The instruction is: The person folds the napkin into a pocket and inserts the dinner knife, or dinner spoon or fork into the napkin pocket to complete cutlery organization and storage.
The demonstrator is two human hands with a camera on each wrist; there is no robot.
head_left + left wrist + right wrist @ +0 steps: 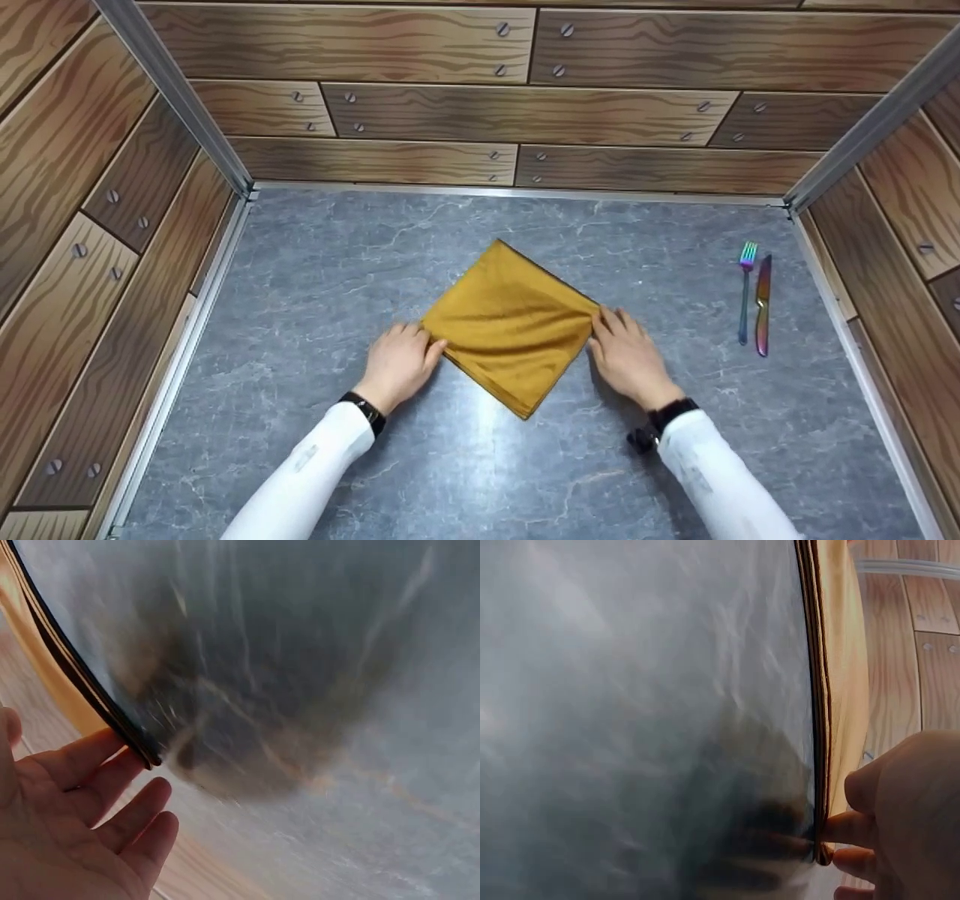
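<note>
Fork point(745, 294) beside knife point(763, 301), well apart from mustard cloth point(514, 330)

The napkin point(510, 330) is thin, soft-looking woven cloth with a mostly matt face and a faint sheen along its creases. The desk point(330, 247) has a smooth, marble-patterned surface, glossy enough to give blurred reflections. The fork point(745, 300) and table knife point(763, 304) look like polished metal with an iridescent finish. The wall panels point(420, 112) carry a smooth wood-grain look, the corner post point(180, 94) looks like dull silvery metal, and the white sleeve point(315, 457) is matt fabric.
</note>
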